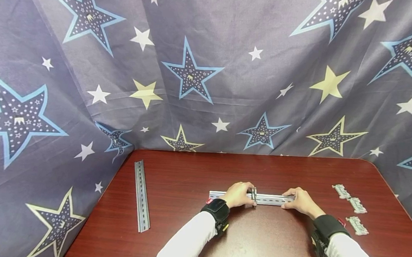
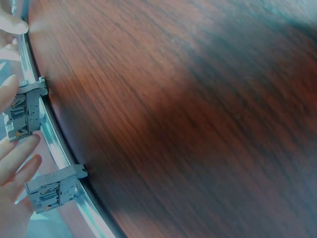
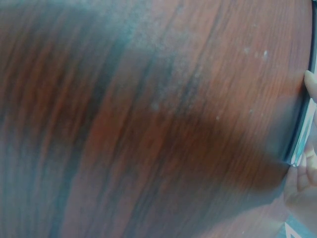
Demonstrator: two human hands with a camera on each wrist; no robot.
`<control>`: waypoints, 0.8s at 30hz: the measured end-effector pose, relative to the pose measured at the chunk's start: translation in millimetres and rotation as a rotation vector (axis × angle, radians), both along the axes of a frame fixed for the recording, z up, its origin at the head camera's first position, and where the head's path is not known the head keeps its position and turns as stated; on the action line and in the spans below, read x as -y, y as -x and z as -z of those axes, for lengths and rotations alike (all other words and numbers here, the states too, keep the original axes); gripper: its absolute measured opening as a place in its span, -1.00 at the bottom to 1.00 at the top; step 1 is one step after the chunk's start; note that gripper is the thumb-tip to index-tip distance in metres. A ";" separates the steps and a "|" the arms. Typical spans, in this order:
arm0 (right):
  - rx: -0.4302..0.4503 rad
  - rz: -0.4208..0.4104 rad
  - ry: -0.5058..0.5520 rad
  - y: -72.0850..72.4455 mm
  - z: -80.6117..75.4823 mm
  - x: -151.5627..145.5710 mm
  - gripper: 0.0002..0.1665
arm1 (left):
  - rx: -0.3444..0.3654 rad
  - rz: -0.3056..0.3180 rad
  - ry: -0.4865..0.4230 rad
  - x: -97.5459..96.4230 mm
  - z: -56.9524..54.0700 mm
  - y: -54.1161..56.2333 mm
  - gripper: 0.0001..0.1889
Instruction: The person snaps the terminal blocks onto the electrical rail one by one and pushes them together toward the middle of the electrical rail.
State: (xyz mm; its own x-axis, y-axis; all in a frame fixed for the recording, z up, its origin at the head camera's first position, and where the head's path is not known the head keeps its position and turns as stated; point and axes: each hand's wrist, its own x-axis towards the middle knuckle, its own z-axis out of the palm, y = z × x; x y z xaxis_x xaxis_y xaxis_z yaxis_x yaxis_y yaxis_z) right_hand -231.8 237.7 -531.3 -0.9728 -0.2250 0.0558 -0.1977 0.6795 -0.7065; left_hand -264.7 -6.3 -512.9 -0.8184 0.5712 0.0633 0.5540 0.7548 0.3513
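A slotted metal DIN rail (image 1: 271, 199) lies crosswise in front of me. My left hand (image 1: 237, 194) pinches a grey terminal block (image 1: 254, 194) on the rail between thumb and fingers. The left wrist view shows that terminal block (image 2: 24, 110) and, further along the rail, a second grey one (image 2: 55, 187) beside the fingers. In the head view the left hand covers part of the rail. My right hand (image 1: 301, 201) grips the rail's right end; the right wrist view has its thumb (image 3: 311, 84) on the rail's near edge.
Another DIN rail (image 1: 142, 196) lies lengthwise at the table's left. Several loose pale terminal blocks (image 1: 358, 205) lie to the right, beyond the right hand. A star-patterned cloth (image 1: 199, 115) hangs behind the reddish-brown table (image 1: 184, 171).
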 end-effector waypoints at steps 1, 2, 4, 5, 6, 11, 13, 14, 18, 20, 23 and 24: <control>0.001 0.001 0.001 -0.1 -0.1 0.1 -0.62 | -0.002 0.001 0.001 -0.1 -0.2 -0.1 -0.43; 0.004 0.001 0.004 -0.3 -0.2 0.2 -0.62 | -0.001 0.002 0.001 -0.3 -0.6 -0.4 -0.43; 0.004 0.003 0.005 -0.4 -0.2 0.3 -0.62 | -0.003 0.001 0.001 -0.6 -0.9 -0.9 -0.44; 0.005 0.002 0.008 -0.4 -0.2 0.3 -0.62 | -0.003 0.001 0.000 -0.8 -0.8 -1.0 -0.44; 0.002 0.003 0.006 -0.4 0.0 0.2 -0.62 | -0.005 0.001 -0.001 -1.0 -0.6 -1.0 -0.44; -0.011 0.004 -0.006 0.3 1.5 -0.1 -0.61 | -0.016 0.000 -0.001 -2.3 1.4 -1.0 -0.45; -0.014 0.006 -0.008 0.7 1.9 -0.2 -0.61 | -0.020 -0.001 0.003 -2.8 1.9 -0.9 -0.46; -0.014 0.006 -0.007 0.8 2.0 -0.2 -0.61 | -0.024 -0.001 0.006 -3.0 2.2 -0.8 -0.46; -0.009 0.007 -0.002 1.6 2.2 -0.1 -0.61 | -0.037 0.002 0.020 -3.8 2.5 -0.5 -0.44; -0.007 0.008 -0.003 1.9 2.3 -0.1 -0.61 | -0.046 0.006 0.028 -3.5 2.6 -0.6 -0.42; -0.009 0.009 -0.005 2.1 2.6 0.1 -0.61 | -0.059 0.016 0.036 -2.1 3.0 -0.4 -0.39; -0.011 0.009 -0.006 2.2 2.7 0.1 -0.61 | -0.063 0.020 0.040 -1.3 3.0 -0.5 -0.38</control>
